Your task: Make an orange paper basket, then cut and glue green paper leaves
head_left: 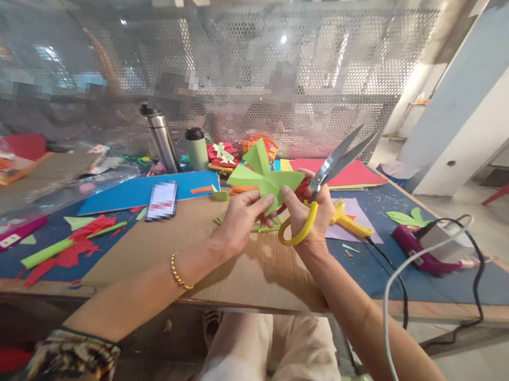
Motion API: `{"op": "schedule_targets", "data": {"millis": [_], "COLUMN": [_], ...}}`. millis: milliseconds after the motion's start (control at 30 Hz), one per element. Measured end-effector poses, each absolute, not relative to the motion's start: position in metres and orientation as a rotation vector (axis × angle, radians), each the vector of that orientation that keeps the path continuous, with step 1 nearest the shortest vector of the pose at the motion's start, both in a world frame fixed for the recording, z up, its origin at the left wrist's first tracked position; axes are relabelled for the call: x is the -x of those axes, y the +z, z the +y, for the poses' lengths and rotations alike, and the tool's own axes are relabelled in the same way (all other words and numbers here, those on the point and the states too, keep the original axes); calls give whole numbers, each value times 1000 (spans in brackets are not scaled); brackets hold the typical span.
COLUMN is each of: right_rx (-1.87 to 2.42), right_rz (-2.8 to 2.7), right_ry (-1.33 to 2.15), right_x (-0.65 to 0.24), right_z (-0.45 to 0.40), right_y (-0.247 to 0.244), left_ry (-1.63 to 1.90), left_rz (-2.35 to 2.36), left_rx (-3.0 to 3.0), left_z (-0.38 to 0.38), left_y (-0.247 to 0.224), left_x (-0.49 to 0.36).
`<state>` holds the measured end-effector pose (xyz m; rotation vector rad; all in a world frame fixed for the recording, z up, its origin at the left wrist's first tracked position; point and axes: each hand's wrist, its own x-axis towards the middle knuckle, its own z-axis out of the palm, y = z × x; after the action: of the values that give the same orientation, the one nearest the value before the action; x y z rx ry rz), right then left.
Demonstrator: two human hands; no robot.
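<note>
Over the cardboard sheet [204,260], a light green paper cutout [268,183] with several pointed, creased petals is held up. My left hand [242,221] pinches its lower edge between thumb and fingers. My right hand [311,219] is closed and carries scissors [322,176] with yellow handles, their blades slightly parted and pointing up and away. The right thumb also presses on the cutout's right side. Some of the right fingers are hidden behind the paper and the scissors. Just right of that hand, a yellow glue gun [347,220] lies on a pale purple sheet [359,231].
A power strip [424,254] with a white plug and cables stands at right; a white cable crosses near my right forearm. A steel bottle [161,136], a green flask [197,148] and a phone-like card [163,201] lie left. Red and green scraps [80,239] litter the table.
</note>
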<state>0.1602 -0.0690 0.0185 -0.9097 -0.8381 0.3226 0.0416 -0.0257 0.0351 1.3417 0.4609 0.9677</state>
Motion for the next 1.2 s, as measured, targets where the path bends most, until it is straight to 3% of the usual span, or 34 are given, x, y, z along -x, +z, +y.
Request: {"op": "schedule_targets", "data": {"millis": [267, 467, 700, 833, 1033, 1200], "right_rx": [1242, 1463, 1413, 1416, 1497, 1517], "right_rz": [-990, -1352, -1510, -1614, -1833, -1842], "right_ry": [528, 566, 644, 776, 661, 682], "right_x": [-183, -199, -191, -184, -177, -176], "right_z": [-82, -87, -78, -81, -83, -78], "right_y": [34, 33, 13, 32, 72, 71], "left_ry": [953, 995, 1004, 1018, 987, 933], "left_rz": [504, 603, 500, 524, 537, 552], "left_rx": [-1576, -1564, -1542, -1523, -1587, -1648], "left_z": [31, 66, 66, 68, 73, 71], "left_y": [72, 71, 68, 67, 64, 61], "left_x": [-3, 31, 35, 34, 34, 33]}}
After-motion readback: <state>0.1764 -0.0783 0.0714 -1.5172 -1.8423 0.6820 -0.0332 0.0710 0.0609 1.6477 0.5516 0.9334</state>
